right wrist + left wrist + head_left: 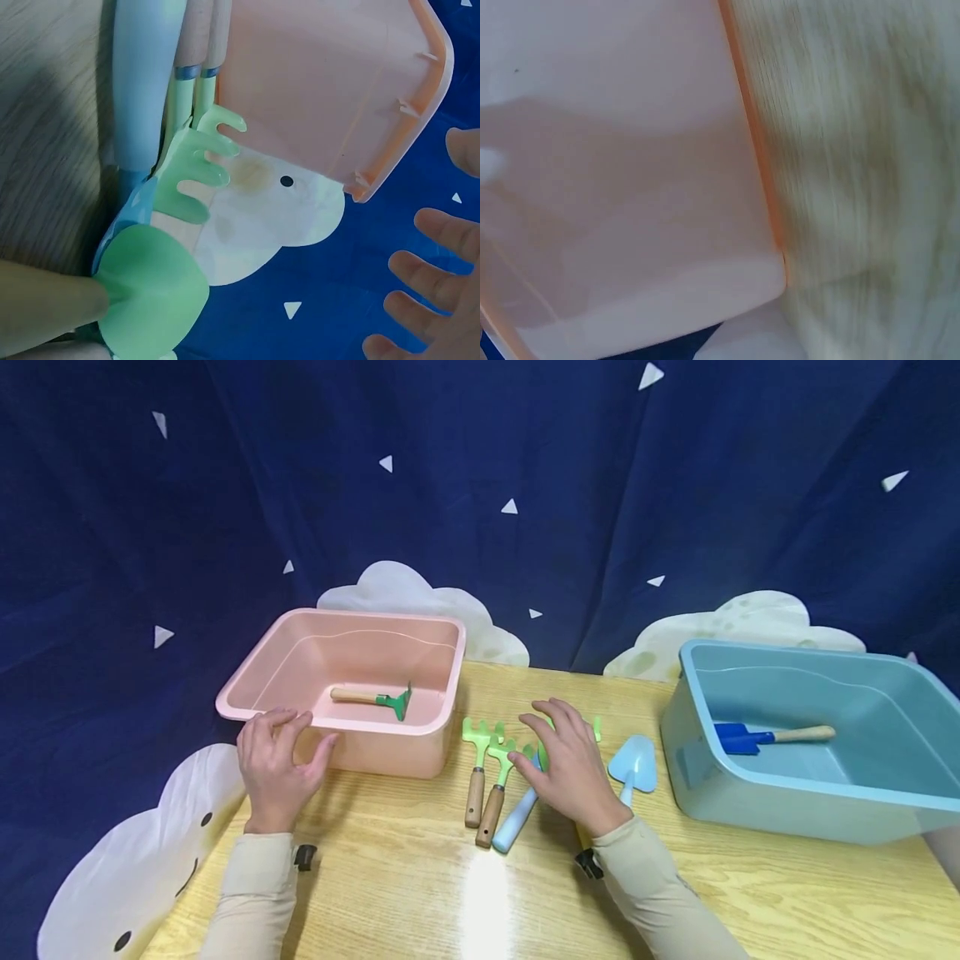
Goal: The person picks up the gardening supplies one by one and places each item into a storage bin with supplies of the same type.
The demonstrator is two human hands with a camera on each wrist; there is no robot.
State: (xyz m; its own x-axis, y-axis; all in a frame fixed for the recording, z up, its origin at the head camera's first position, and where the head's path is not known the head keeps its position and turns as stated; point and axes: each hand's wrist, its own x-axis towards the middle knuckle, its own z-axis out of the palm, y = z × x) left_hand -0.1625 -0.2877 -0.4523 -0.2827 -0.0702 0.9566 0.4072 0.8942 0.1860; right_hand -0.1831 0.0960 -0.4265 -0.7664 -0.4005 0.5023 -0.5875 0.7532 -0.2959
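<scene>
My left hand [277,768] is at the near left rim of a pink bin [397,752], fingers loosely bent; whether they touch the rim is unclear. Inside that bin lies a small green-headed rake [393,702] with a wooden handle. Over a group of garden tools hovers my right hand [566,768], its fingers spread and holding nothing. Below and beside it lie two light green hand forks [475,797] with wooden handles, a tool with a light blue handle [516,820], and a light blue shovel [634,762]. A green rounded shovel [154,289] shows in the right wrist view, partly hidden in the head view.
At the right stands a blue-green bin [780,818] holding a dark blue shovel [738,739] with a wooden handle. Both bins and the tools rest on a wooden table [397,877]. A dark blue curtain [450,485] with white triangles and clouds hangs behind.
</scene>
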